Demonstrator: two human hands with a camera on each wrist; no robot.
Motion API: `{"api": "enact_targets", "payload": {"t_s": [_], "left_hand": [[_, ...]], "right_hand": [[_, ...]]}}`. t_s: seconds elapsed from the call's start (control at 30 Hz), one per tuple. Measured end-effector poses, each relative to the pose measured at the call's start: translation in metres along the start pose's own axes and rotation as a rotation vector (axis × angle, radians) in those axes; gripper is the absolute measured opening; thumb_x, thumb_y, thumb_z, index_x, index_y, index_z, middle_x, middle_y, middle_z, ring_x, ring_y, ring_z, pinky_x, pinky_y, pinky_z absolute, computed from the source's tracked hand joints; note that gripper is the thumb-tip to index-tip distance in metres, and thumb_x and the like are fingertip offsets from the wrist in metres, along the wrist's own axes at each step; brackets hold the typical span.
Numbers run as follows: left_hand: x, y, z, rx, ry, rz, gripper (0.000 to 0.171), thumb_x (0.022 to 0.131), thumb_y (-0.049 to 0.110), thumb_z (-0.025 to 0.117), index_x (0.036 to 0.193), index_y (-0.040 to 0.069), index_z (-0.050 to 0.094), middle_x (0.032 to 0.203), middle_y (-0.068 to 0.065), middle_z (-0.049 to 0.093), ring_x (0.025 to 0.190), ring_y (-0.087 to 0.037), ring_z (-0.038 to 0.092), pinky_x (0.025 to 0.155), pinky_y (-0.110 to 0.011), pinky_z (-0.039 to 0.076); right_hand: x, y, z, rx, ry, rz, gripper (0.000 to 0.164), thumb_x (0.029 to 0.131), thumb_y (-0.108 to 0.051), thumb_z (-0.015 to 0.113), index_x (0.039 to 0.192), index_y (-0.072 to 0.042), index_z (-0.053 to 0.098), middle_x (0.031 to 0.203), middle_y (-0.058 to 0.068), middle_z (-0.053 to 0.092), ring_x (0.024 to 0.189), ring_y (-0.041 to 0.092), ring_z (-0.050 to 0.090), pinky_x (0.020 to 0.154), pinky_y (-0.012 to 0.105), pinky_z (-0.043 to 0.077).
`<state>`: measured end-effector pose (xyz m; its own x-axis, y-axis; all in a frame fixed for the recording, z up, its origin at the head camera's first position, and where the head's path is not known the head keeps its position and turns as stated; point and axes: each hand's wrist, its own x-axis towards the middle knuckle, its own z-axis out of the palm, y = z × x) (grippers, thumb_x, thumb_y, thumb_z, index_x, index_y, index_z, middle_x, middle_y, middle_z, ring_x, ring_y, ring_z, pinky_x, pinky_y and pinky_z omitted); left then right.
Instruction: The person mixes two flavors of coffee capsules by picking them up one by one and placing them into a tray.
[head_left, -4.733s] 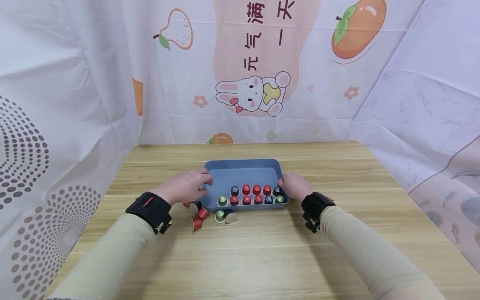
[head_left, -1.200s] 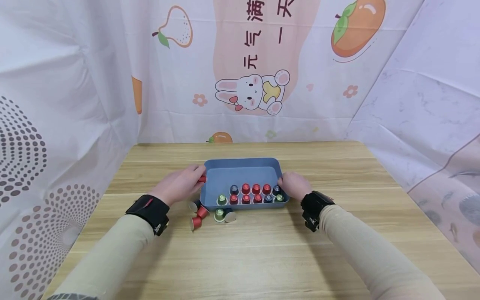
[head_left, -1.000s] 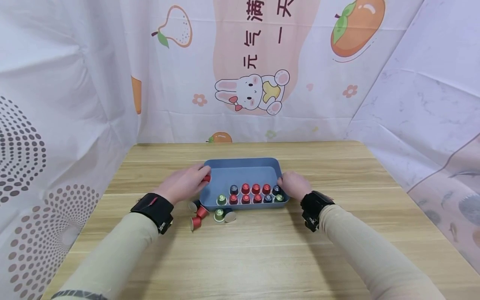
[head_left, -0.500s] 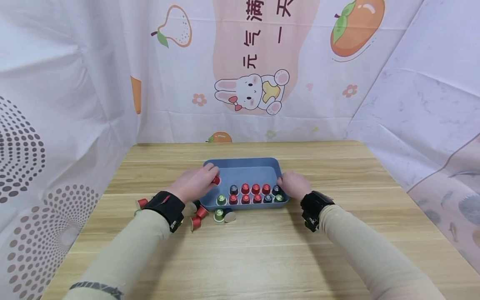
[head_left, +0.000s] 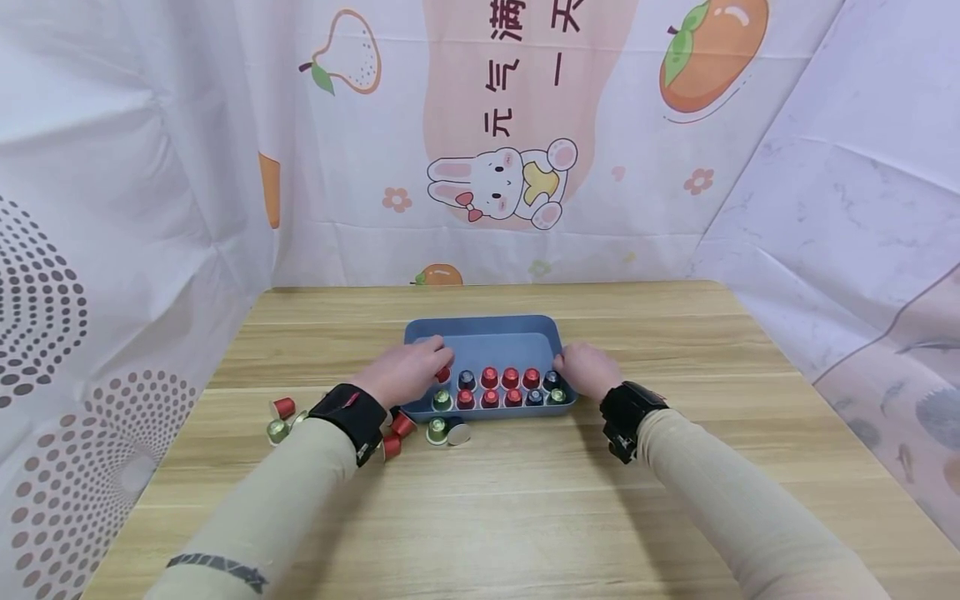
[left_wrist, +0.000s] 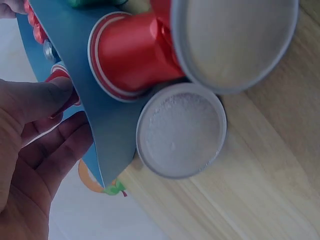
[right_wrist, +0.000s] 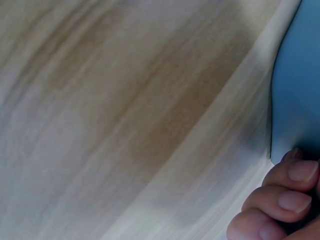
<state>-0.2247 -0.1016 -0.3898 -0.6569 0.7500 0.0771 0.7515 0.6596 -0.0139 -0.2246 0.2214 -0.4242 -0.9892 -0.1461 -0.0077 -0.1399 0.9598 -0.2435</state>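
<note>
My left hand (head_left: 408, 372) reaches over the left wall of a blue tray (head_left: 495, 346). Between thumb and fingers it pinches a red coffee capsule (head_left: 442, 375), low inside the tray, left of a dark blue capsule (head_left: 467, 380). The left wrist view shows the thumb on this red capsule (left_wrist: 59, 75) beside the tray wall (left_wrist: 75, 55). At the tray's right end, my right hand (head_left: 590, 369) grips the wall with curled fingers; its thumb is hidden in the right wrist view. Two rows of red, blue and green capsules (head_left: 490, 398) stand along the near side.
Loose capsules lie outside the tray: a green one (head_left: 437, 431) and a dark one (head_left: 457, 432) by the near wall, red ones (head_left: 402, 423) under the left wrist. Farther left are a red capsule (head_left: 282, 407) and a green one (head_left: 277, 431). A printed curtain (head_left: 360, 167) hangs behind the table.
My left hand took up a red capsule, carried it rightward over the tray's left wall and lowered it toward the capsule rows. The right hand has stayed at the tray's right end.
</note>
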Motion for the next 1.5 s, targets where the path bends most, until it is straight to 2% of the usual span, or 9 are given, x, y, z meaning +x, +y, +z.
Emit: {"api": "enact_targets", "payload": {"t_s": [0.27, 0.5, 0.87, 1.03, 1.5], "left_hand": [[0.0005, 0.0016, 0.0057, -0.035, -0.031, 0.018, 0.025, 0.094, -0.001, 0.068, 0.117, 0.009, 0.064, 0.101, -0.003, 0.053, 0.076, -0.013, 0.055, 0.071, -0.028, 0.051], [0.0036, 0.0033, 0.0087, -0.05, -0.05, 0.008, 0.029, 0.095, -0.002, 0.067, 0.12, 0.01, 0.064, 0.104, -0.003, 0.056, 0.081, -0.013, 0.058, 0.08, -0.029, 0.055], [0.0045, 0.0072, 0.0068, -0.052, -0.092, -0.029, 0.028, 0.095, -0.003, 0.067, 0.12, 0.009, 0.063, 0.107, -0.005, 0.06, 0.087, -0.015, 0.062, 0.087, -0.032, 0.056], [0.0042, 0.0075, 0.0057, -0.054, -0.086, -0.011, 0.025, 0.094, -0.003, 0.068, 0.117, 0.008, 0.064, 0.101, -0.004, 0.057, 0.082, -0.015, 0.06, 0.082, -0.032, 0.056], [0.004, 0.0023, 0.0091, -0.049, -0.042, 0.025, 0.021, 0.095, -0.001, 0.067, 0.114, 0.008, 0.065, 0.098, -0.004, 0.057, 0.079, -0.014, 0.058, 0.078, -0.032, 0.056]], "right_hand": [[0.0013, -0.0007, 0.001, -0.013, 0.002, -0.022, 0.039, 0.099, -0.016, 0.05, 0.062, -0.014, 0.041, 0.067, 0.007, 0.053, 0.062, 0.023, 0.051, 0.061, 0.041, 0.046], [0.0007, -0.0006, 0.0007, -0.007, 0.001, -0.014, 0.038, 0.099, -0.016, 0.05, 0.061, -0.014, 0.041, 0.067, 0.007, 0.054, 0.062, 0.023, 0.052, 0.06, 0.042, 0.046], [0.0003, -0.0029, -0.0011, 0.004, -0.012, 0.001, 0.038, 0.1, -0.017, 0.05, 0.063, -0.013, 0.043, 0.069, 0.008, 0.055, 0.063, 0.024, 0.053, 0.06, 0.042, 0.047], [0.0015, -0.002, 0.0003, 0.007, -0.017, 0.015, 0.037, 0.1, -0.018, 0.05, 0.064, -0.013, 0.044, 0.069, 0.008, 0.056, 0.063, 0.024, 0.053, 0.061, 0.042, 0.046], [0.0027, 0.0015, 0.0016, 0.01, -0.015, 0.001, 0.036, 0.1, -0.018, 0.05, 0.065, -0.012, 0.046, 0.07, 0.008, 0.056, 0.063, 0.024, 0.054, 0.062, 0.042, 0.047]]}}
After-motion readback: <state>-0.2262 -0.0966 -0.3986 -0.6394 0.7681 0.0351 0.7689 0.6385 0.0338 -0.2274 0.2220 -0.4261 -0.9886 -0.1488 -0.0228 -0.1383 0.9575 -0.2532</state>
